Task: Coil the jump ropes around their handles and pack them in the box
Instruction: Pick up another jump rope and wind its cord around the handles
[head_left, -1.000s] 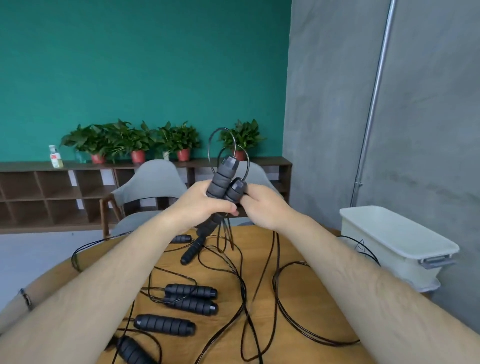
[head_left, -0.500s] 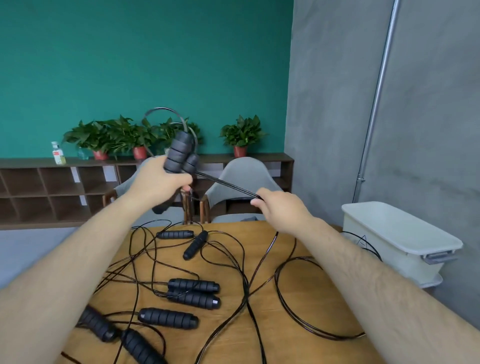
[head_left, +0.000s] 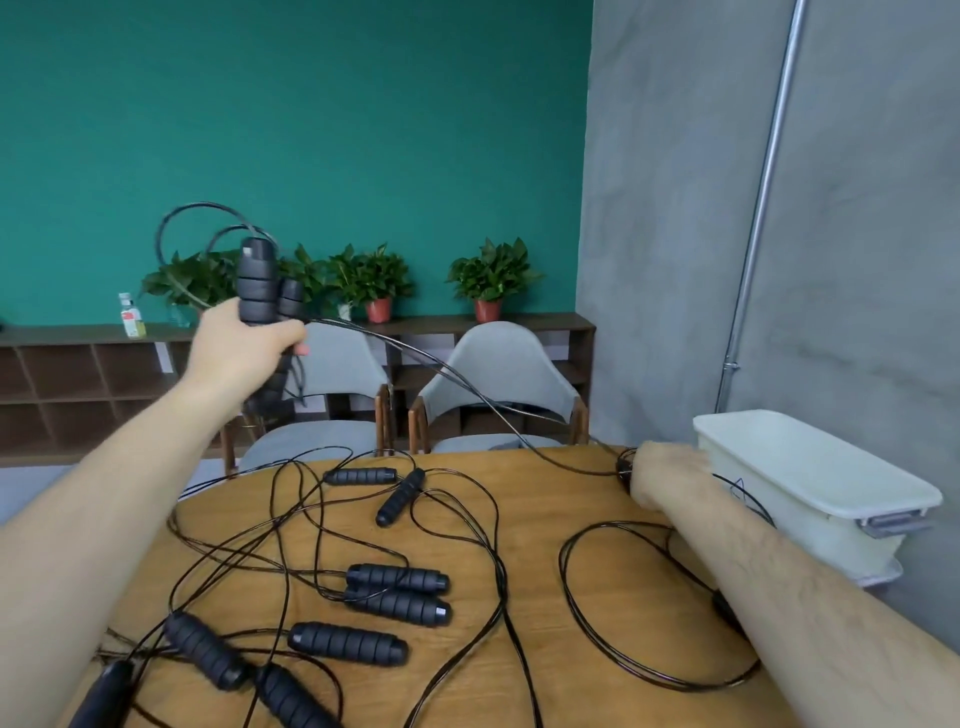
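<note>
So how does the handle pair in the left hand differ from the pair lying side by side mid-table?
The held pair stands upright in the air, gripped by the left hand; the table pair lies flat on the table. The held pair's cord runs to the right hand; the table pair's cord lies slack. Both are black ribbed handles, side by side.

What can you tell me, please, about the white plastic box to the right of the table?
The white rectangular plastic box is shut under a flat white lid that overhangs its walls. A grey clip latch hangs at its near end. It stands level beside the grey wall, just past the right edge of the round wooden table; what bears it is hidden. The right grip is by its far left corner; whether they touch cannot be told.
</note>
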